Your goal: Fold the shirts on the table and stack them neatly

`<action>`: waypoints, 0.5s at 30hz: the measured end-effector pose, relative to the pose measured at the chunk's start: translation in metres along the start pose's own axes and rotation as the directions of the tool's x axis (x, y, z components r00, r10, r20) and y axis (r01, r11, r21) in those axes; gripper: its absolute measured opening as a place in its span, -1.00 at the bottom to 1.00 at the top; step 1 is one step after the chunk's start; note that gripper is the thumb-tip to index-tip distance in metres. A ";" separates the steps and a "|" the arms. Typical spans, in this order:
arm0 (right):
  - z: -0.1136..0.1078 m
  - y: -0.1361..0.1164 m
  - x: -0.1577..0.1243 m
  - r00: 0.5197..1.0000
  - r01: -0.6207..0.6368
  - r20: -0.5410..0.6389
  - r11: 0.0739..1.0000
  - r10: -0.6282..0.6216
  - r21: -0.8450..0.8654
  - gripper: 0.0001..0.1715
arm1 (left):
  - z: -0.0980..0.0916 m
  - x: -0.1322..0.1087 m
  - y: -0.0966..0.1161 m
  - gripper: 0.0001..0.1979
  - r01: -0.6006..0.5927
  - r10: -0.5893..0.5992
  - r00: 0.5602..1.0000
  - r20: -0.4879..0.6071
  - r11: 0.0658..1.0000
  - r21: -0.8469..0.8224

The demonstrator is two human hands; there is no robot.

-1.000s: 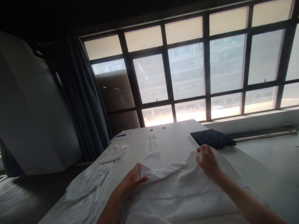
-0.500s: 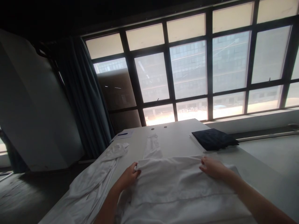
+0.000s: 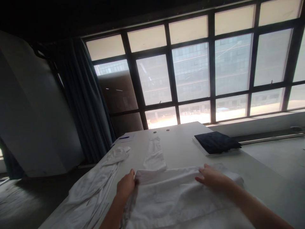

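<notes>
White cloth wrinkles (image 3: pixel 173 197) beneath left hand (image 3: pixel 125 188), right hand (image 3: pixel 213 178).

White garment (image 3: pixel 176 197): thin fabric, lying on the table (image 3: pixel 181 143) at its near end. It is folded over on itself into a wide flat band, with light creases in the top layer. The far fold edge runs straight from left to right. A narrow strip (image 3: pixel 154 156) sticks out past the fold toward the window and lies flat. Left hand (image 3: pixel 125 188) pinches the fold's left corner. Right hand (image 3: pixel 211 178) lies flat on the fold edge.
</notes>
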State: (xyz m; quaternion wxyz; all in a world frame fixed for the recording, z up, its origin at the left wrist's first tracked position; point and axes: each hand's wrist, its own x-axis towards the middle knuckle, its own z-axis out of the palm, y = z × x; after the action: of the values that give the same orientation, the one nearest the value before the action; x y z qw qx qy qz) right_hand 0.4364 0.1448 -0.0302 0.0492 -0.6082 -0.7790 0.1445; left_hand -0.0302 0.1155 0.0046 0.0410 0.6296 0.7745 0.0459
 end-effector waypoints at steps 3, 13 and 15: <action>0.017 -0.001 0.009 0.993 -0.120 -0.021 0.992 0.120 -0.041 -0.15 | 0.000 -0.005 0.016 -0.66 -0.009 0.019 0.994 -0.112 0.996 0.088; 0.038 0.019 0.026 0.980 -0.128 -0.166 0.983 0.105 -0.130 -0.24 | 0.014 -0.064 0.087 -0.31 -0.269 0.255 0.945 0.204 0.962 0.044; 0.036 0.013 0.020 0.973 -0.135 -0.209 0.979 0.102 -0.152 -0.30 | 0.016 -0.070 0.091 -0.17 -0.215 0.200 0.931 0.305 0.977 0.013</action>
State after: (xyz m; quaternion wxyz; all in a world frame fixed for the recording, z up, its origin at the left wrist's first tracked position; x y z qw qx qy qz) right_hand 0.4339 0.1614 -0.0702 0.0680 -0.6671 -0.7416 0.0206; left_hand 0.0747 0.0663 0.0000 0.1389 0.7082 0.6891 -0.0646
